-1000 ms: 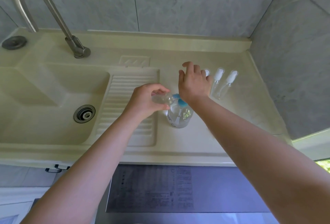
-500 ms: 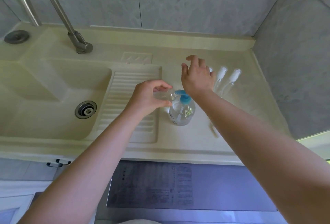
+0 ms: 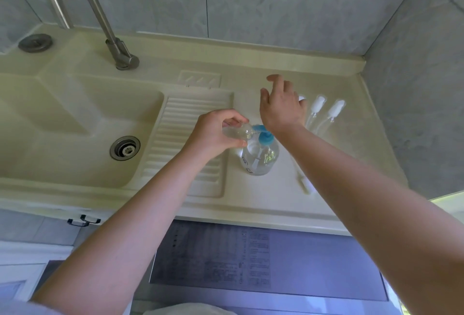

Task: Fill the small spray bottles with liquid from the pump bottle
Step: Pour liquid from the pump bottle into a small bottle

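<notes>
Nearest, both forearms reach out over the near rim of the pale countertop [image 3: 271, 204], the left from the near left, the right from the near right. The left hand [image 3: 216, 134] has its fingers and thumb curled round a small clear spray bottle [image 3: 238, 132], tipped on its side with its open mouth at the blue spout of the pump bottle [image 3: 261, 156]. The pump bottle stands upright on the counter, just right of the ribbed draining board [image 3: 185, 144], with clear liquid inside.

The right hand [image 3: 281, 109] is over the pump head, heel of the palm low, fingers loosely spread and lifted toward the far wall, gripping nothing. Whether the palm presses the pump is hidden.

Just right of that hand, two capped spray bottles [image 3: 324, 111] lie side by side on the counter, a third partly hidden behind the fingers. A thin tube-like piece [image 3: 302, 181] lies near the right forearm.

Left, the basin [image 3: 75, 124] drops away with its drain [image 3: 124, 147]; beyond it the faucet [image 3: 118, 46] rises. Bare counter runs on to the far raised lip and the tiled walls at the far and right sides.
</notes>
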The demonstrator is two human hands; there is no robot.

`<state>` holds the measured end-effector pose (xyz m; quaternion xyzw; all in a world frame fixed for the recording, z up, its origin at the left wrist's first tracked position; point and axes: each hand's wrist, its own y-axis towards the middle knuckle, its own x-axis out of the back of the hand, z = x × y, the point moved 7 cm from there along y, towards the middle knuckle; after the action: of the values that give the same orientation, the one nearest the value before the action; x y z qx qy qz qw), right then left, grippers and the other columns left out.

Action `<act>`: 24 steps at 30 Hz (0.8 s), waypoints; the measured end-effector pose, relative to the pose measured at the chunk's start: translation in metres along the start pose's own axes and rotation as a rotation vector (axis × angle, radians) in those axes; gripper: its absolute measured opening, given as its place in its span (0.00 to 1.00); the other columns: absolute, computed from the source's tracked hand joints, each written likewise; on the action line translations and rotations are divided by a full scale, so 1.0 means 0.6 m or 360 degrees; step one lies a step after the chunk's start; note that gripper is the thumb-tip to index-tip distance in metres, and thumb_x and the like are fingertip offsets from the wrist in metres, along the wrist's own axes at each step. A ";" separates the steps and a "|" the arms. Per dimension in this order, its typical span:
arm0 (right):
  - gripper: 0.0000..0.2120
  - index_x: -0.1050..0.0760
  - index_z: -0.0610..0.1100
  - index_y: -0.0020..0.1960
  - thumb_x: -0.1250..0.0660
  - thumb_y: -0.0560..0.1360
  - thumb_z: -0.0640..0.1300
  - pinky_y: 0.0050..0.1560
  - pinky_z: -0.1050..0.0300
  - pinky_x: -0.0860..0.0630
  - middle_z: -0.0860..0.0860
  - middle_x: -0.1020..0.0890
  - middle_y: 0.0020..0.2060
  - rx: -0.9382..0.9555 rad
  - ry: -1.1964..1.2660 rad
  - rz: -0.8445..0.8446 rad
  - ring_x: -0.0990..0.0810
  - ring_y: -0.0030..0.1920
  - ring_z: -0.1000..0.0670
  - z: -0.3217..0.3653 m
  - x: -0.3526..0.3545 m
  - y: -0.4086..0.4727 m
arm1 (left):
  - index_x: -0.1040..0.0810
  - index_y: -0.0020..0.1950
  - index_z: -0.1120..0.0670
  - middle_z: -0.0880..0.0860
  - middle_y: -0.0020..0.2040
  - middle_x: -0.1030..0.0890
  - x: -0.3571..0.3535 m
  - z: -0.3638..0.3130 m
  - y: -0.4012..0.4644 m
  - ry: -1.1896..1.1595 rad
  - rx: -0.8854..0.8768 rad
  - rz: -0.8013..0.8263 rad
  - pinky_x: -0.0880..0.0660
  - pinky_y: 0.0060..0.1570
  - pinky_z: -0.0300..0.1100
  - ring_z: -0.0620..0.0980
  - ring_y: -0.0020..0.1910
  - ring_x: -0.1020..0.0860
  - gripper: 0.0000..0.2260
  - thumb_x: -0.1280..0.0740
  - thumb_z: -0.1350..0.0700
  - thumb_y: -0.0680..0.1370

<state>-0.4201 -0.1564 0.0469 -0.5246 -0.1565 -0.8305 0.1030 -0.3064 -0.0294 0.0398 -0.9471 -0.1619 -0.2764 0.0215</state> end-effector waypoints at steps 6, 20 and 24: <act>0.17 0.36 0.51 0.69 0.51 0.83 0.50 0.62 0.44 0.38 0.46 0.27 0.66 -0.0082 -0.0006 0.0140 0.26 0.62 0.41 -0.014 -0.034 -0.013 | 0.16 0.53 0.51 0.40 0.45 0.19 -0.004 0.008 -0.002 0.0030 0.0030 0.0003 0.35 0.47 0.20 0.28 0.44 0.24 0.21 0.18 0.61 0.63; 0.20 0.37 0.52 0.71 0.51 0.82 0.56 0.67 0.43 0.41 0.46 0.30 0.70 -0.0094 0.0122 0.0295 0.30 0.67 0.42 -0.017 -0.046 -0.005 | 0.16 0.55 0.52 0.43 0.46 0.18 -0.003 0.007 0.000 -0.0019 0.0042 0.0058 0.35 0.46 0.18 0.23 0.42 0.26 0.21 0.19 0.62 0.63; 0.20 0.35 0.51 0.72 0.51 0.83 0.56 0.68 0.44 0.41 0.47 0.30 0.70 0.0066 0.0256 0.0267 0.31 0.69 0.43 -0.002 -0.034 0.002 | 0.16 0.54 0.50 0.41 0.47 0.18 -0.001 0.005 0.002 -0.0039 0.0059 0.0057 0.35 0.45 0.18 0.23 0.42 0.26 0.21 0.19 0.62 0.64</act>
<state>-0.4117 -0.1577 0.0280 -0.4653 -0.1203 -0.8550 0.1952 -0.3048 -0.0300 0.0369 -0.9526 -0.1503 -0.2613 0.0421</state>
